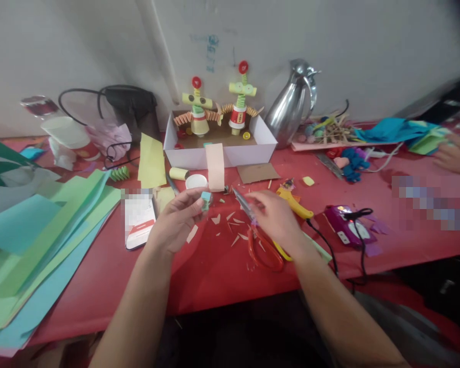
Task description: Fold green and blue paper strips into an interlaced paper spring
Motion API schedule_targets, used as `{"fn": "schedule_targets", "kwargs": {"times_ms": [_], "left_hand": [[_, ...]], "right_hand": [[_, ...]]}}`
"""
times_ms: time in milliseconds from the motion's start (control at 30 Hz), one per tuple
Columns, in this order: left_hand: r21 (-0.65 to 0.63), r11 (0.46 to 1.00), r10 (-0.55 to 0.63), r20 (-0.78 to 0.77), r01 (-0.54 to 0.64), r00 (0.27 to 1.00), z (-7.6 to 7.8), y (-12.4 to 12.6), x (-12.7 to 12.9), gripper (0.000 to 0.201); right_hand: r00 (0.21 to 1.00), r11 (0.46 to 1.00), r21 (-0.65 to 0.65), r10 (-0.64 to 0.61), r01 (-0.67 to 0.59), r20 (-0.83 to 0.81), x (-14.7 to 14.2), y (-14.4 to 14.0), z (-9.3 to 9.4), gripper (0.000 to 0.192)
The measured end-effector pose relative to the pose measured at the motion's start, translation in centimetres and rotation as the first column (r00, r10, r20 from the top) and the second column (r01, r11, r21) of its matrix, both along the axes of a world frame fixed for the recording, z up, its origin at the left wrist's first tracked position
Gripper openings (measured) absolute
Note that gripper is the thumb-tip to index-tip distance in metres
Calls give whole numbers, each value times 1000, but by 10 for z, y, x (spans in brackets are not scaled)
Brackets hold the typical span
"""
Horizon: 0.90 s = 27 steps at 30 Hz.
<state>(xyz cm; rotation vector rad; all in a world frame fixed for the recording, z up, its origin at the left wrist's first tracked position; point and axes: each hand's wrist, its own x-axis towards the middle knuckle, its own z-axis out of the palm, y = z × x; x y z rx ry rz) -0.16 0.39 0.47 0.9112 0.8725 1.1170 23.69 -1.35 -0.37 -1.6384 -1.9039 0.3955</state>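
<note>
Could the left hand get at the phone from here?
Probably yes: the phone lies close beside the left hand, and nothing seems to block the way. The fingers pinch a blue piece, though, which might need putting down first.

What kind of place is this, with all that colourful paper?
It looks like a craft table, maybe in a classroom or workshop. You can tell from the piled coloured sheets, the two figures with springy arms in a white box, and the little scraps.

Right fingers blurred, co-worker's hand cropped
</note>
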Motion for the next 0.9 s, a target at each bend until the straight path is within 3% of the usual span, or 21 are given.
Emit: {"fn": "schedule_targets", "kwargs": {"times_ms": [33,100,167,333,433,500,600,667,700,767,833,900], "left_hand": [[-22,1000,-17,28,17,999,0,0,0,26],[-49,997,-48,61,51,997,0,-1,1,28],[-47,996,-69,54,72,996,-1,-1,2,29],[9,999,-36,-65,36,997,-5,0,6,28],[18,1000,-20,-85,22,996,-8,1,6,26],[22,1000,-10,-88,12,996,-10,2,6,25],[48,999,19,-110,-13,994,-12,2,6,26],[57,998,31,-119,-24,992,-13,1,7,27],[56,998,37,-119,-31,992,-13,1,8,28],[50,998,49,-113,-43,992,-12,0,10,28],[51,998,43,-104,-38,994,-12,-1,13,26],[61,998,31,-95,-25,995,-12,-2,15,25]], "right_hand": [[983,996,23,-94,92,161,14,-1,2,34],[866,963,-15,-237,271,441,41,-2,3,41],[775,920,-112,-245,375,583,60,-1,1,41],[748,903,-193,-182,385,638,74,12,-12,34],[754,915,-149,-208,376,623,76,19,-15,30],[757,926,-53,-272,375,594,79,18,-11,32],[788,905,130,-419,406,451,79,7,4,31],[861,897,129,-441,422,253,74,-7,18,25],[913,922,62,-387,382,126,70,-15,24,27],[975,985,-112,-152,135,-161,57,-33,34,39],[916,979,-165,43,-118,-399,41,-47,38,45],[837,955,-164,127,-249,-532,27,-57,34,48]]}}
